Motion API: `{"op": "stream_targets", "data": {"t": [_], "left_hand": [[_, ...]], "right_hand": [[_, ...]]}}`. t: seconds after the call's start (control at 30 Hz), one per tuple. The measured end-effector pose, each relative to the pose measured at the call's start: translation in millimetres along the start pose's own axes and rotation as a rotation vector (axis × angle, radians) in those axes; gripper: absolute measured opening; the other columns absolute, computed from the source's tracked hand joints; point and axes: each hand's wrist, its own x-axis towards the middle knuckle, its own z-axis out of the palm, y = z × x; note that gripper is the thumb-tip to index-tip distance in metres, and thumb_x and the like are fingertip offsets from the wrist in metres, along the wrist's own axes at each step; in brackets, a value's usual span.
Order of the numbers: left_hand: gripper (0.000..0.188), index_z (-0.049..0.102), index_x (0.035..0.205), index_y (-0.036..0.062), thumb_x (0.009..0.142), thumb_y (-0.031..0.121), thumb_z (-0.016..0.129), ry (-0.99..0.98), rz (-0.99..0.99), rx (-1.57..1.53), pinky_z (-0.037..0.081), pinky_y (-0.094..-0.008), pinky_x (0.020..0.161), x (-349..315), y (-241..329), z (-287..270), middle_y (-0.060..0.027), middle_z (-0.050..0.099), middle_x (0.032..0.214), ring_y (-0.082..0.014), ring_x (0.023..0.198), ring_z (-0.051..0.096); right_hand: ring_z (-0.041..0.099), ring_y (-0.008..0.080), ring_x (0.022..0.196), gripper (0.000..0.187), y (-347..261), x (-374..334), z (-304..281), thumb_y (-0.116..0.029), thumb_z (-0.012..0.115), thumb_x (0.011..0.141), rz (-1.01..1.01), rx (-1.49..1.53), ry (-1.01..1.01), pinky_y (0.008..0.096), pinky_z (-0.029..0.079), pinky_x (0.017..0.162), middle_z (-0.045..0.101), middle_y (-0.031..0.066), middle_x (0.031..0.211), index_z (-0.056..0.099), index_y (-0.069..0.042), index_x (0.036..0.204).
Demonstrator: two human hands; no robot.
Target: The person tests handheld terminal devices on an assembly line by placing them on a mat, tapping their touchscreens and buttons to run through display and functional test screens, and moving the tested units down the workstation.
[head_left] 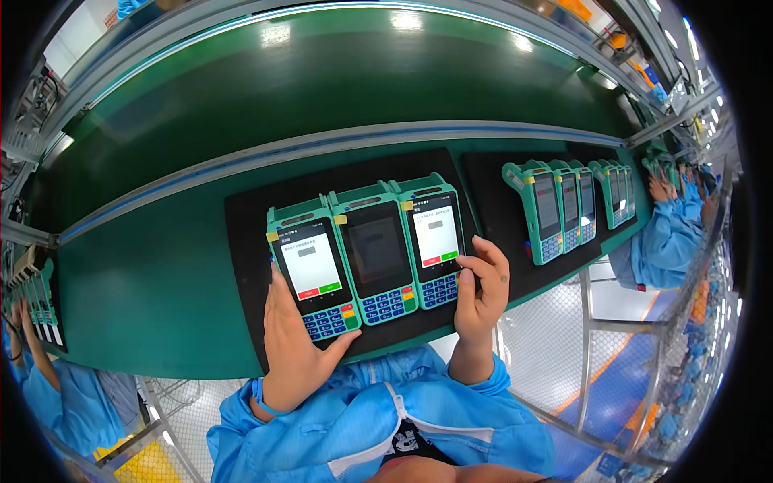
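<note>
Three green handheld payment terminals stand side by side on a black mat point(245, 241) in front of me. The left terminal point(306, 262) and the right terminal point(435, 233) have lit white screens with a red and a green button. On the middle terminal point(377, 253) the screen is dark. My left hand point(296, 342) is open, its straight fingers along the left terminal's left side and its thumb by that terminal's lower corner. At the right terminal, my right hand point(483, 294) has bent, parted fingers, one fingertip at the screen's lower right edge near the green button.
More terminals point(555, 209) stand on black mats to the right, in two groups. A metal rail point(338, 145) runs behind the green bench, with a green surface beyond it. Co-workers in blue sit at the far left point(72, 402) and far right point(672, 241).
</note>
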Motion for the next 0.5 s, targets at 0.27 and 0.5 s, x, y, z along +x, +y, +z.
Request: {"op": "stream_targets", "data": {"t": [0.27, 0.5], "left_hand": [[0.122, 0.009, 0.153, -0.0099, 0.071, 0.032, 0.089, 0.009, 0.024, 0.009, 0.032, -0.0517, 0.113, 1, 1, -1, -0.0347, 0.026, 0.153, -0.0487, 0.138, 0.037], [0.12, 0.009, 0.153, -0.0104, 0.072, 0.032, 0.088, -0.006, 0.01, -0.017, 0.03, -0.0521, 0.114, -1, -1, -2, -0.035, 0.027, 0.153, -0.0489, 0.139, 0.035]], "right_hand": [[0.057, 0.0279, 0.114, 0.017, -4, 3, -1, -0.004, 0.063, 0.087, 0.022, -0.001, 0.016, 0.0363, 0.046, 0.094, 0.059, 0.0178, 0.127, 0.072, 0.0, 0.101], [0.049, 0.0346, 0.125, 0.019, -12, 6, 1, -0.008, 0.065, 0.086, 0.047, -0.066, -0.044, 0.0429, 0.039, 0.103, 0.054, 0.0198, 0.135, 0.072, -0.003, 0.103]]}}
